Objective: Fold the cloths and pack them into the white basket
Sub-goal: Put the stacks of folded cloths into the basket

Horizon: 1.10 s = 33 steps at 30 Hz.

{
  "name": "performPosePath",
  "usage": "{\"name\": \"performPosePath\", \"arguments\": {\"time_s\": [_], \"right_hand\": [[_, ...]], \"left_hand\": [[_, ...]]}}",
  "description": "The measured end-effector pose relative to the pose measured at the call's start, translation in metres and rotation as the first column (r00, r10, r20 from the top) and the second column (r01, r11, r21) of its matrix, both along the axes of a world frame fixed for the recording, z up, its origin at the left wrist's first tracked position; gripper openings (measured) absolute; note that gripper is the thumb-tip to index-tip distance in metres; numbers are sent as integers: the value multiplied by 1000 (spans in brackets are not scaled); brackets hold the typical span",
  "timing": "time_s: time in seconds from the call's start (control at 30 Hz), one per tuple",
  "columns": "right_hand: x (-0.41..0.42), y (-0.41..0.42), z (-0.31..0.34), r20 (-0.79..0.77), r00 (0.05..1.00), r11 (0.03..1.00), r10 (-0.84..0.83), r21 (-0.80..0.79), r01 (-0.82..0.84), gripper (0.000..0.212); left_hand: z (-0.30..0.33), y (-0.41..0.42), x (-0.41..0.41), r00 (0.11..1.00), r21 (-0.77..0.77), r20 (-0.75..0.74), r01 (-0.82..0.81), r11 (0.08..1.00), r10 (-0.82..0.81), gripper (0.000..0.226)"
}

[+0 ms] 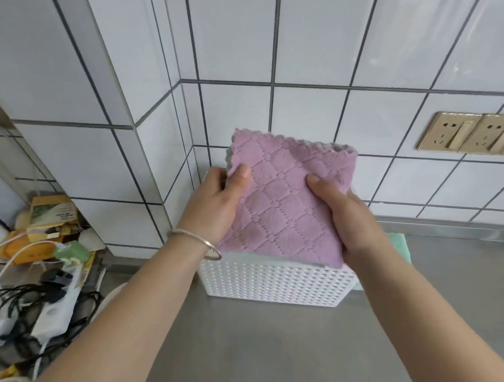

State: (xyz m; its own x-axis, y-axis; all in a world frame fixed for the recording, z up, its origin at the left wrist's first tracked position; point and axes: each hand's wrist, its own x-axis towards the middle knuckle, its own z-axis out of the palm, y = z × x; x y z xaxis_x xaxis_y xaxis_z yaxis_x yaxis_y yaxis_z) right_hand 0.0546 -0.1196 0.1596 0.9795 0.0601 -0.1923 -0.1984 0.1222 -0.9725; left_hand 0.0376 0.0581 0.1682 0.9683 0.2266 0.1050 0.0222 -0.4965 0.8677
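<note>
1. Both grips pinch one folded, square pink microfibre cloth [289, 200] with a quilted diamond pattern and scalloped edges; a grey-green underside shows along its top and left edges.
2. Left hand [219, 204] holds the cloth's left edge, thumb on the front face, fingers curled behind. A thin silver bangle [195, 242] circles that wrist.
3. Right hand [345, 215] clamps the right side, thumb pressed flat on the plush face, fingers hidden behind.
4. Cloth is held tilted, its lower corner over the rim of the white rectangular plastic basket [276, 280], whose walls are perforated with small oval holes.
5. Basket stands on the smooth grey desk [282, 350], close to the white-tiled wall [310, 41] with dark grout.
6. A mint-green cloth [401, 245] peeks out just beside the basket's right side.
7. Two brass-coloured wall sockets [469, 134] sit at right.
</note>
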Motion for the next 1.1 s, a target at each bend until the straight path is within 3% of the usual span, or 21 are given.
{"name": "performPosePath", "arguments": {"time_s": [0.13, 0.27, 0.37, 0.47, 0.57, 0.6, 0.63, 0.67, 0.7, 0.77, 0.9, 1.0, 1.03, 1.1], "right_hand": [[67, 12, -14, -71, 997, 986, 35, -159, -46, 27], [118, 21, -57, -392, 898, 928, 197, -221, -300, 25], [149, 24, -97, -572, 781, 889, 252, -182, -420, 26], [169, 31, -134, -677, 689, 857, 259, -168, -487, 32], [182, 39, -161, -737, 633, 840, 238, -170, -515, 48], [185, 42, -167, -748, 620, 840, 237, -163, -518, 51], [189, 44, -173, -757, 608, 840, 239, -154, -521, 52], [193, 47, -179, -766, 594, 836, 246, -144, -530, 52], [196, 49, -183, -773, 581, 826, 254, -139, -546, 51], [201, 54, -191, -785, 564, 813, 255, -142, -564, 48], [209, 62, -203, -806, 546, 792, 230, -171, -586, 48], [211, 66, -208, -807, 548, 781, 223, -188, -595, 47], [210, 67, -207, -804, 554, 779, 216, -200, -594, 47], [208, 68, -204, -792, 568, 770, 226, -212, -602, 49]], "left_hand": [[-21, 15, 62, 996, 119, -80, -23, 993, 33, 39], [-63, 23, 112, 943, 284, -331, 70, 956, 30, 31], [-90, 22, 139, 830, 410, -553, 190, 892, 77, 45], [-117, 24, 161, 690, 490, -717, 401, 774, 97, 39], [-140, 22, 177, 585, 447, -796, 396, 802, 155, 34], [-149, 22, 180, 530, 451, -832, 479, 753, 161, 34], [-162, 22, 182, 484, 475, -859, 629, 616, 168, 35], [-168, 23, 180, 468, 501, -864, 756, 422, 187, 36], [-172, 23, 181, 489, 522, -853, 795, 309, 183, 36], [-173, 21, 182, 500, 515, -857, 829, 219, 123, 38], [-184, 22, 190, 413, 432, -900, 889, 152, 140, 37], [-173, 19, 188, 365, 360, -910, 931, -60, 197, 37], [-173, 18, 190, 361, 358, -901, 932, -55, 242, 37], [-173, 18, 194, 360, 406, -895, 902, 146, 265, 38]]}}
